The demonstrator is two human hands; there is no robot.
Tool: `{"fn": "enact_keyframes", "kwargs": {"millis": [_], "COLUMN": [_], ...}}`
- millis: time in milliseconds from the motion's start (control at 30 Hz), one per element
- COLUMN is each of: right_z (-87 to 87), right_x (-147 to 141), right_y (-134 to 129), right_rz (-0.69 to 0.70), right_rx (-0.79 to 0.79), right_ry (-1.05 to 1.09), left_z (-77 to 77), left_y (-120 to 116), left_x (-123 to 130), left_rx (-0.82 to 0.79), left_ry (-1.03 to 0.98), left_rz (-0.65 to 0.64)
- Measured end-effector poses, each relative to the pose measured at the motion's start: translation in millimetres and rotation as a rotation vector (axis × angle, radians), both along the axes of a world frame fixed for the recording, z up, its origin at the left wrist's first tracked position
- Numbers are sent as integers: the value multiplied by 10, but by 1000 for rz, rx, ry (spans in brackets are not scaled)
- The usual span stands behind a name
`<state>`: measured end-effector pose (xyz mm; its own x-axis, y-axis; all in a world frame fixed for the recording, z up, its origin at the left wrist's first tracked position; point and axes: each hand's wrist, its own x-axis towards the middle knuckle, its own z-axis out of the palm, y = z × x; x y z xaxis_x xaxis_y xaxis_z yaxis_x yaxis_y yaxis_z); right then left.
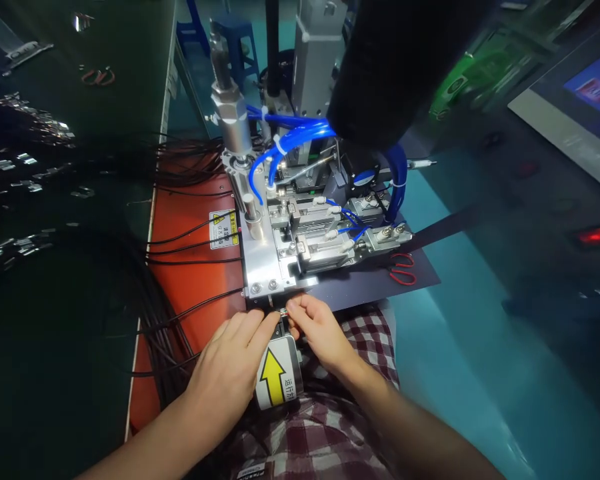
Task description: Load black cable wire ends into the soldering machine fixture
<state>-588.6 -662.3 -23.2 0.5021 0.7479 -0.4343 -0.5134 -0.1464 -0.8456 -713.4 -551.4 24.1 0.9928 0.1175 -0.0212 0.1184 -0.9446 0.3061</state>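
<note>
My left hand (234, 353) bends over the near edge of a metal machine (266, 263), its fingers closed together and their undersides hidden. Opposite it, my right hand (320, 328) pinches a small shiny metal piece (283, 312), perhaps a cable connector. The left fingertips meet this piece from the other side; whether they grip it or something beneath is hidden. Just below the hands sits a block with a white label and a yellow arrow (274, 377). Black cables (200, 303) run to the machine's left side.
An orange-red surface (195, 280) carries bundled black cables. Blue air tubes (300, 133) arch over the machine, below a dark cylinder (395, 67). Red-handled scissors (404, 270) lie on the dark plate (370, 290). A screen (597, 83) stands at far right.
</note>
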Motion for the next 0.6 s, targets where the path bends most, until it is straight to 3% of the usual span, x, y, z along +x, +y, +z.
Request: {"fn": "enact_keyframes", "kwargs": {"millis": [233,600], "right_z": [-6,-15], "right_x": [1,-53], "right_y": [-37,21], "right_rz": [-28,-75], "right_rx": [18,48], "right_ry": [-63,12], "left_z": [35,31], "left_y": [17,-10], "left_x": [17,68], "left_rx": [-99,2], "left_ry": [1,90], "left_rz": [55,45]}}
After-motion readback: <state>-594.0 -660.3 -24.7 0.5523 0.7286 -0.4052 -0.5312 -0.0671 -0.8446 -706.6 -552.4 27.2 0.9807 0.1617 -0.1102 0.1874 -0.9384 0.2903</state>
